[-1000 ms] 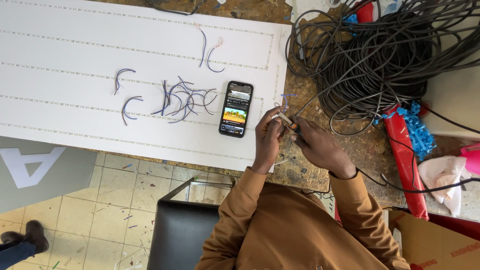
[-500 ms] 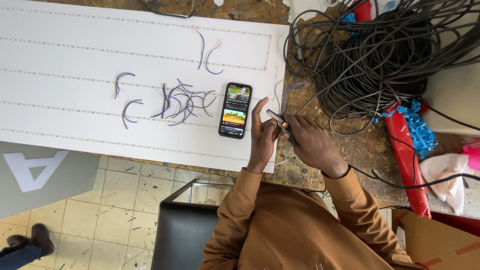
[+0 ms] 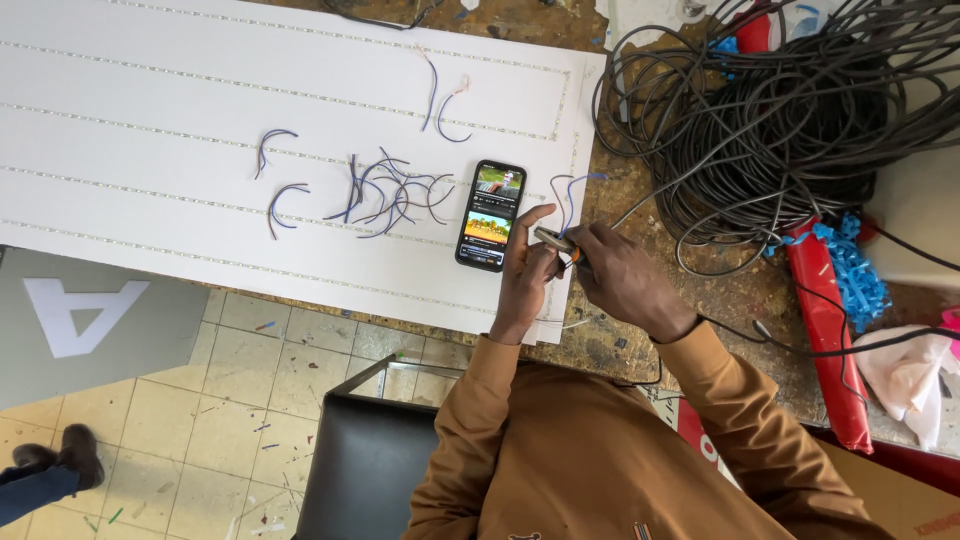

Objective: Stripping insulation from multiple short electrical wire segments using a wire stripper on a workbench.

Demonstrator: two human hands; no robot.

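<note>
Both hands meet over the desk (image 3: 690, 290) edge beside the phone (image 3: 491, 214): the left hand (image 3: 527, 275) pinches a thin blue wire (image 3: 566, 195) that loops up over the white panel (image 3: 150, 110). The right hand (image 3: 625, 282) is curled around a small orange-handled tool (image 3: 556, 241), its metal tip at the wire. A tangle of black cable (image 3: 780, 120) lies well to the right.

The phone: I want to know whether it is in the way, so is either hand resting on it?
No, the phone lies on the white board just beside the left hand, untouched.
</note>
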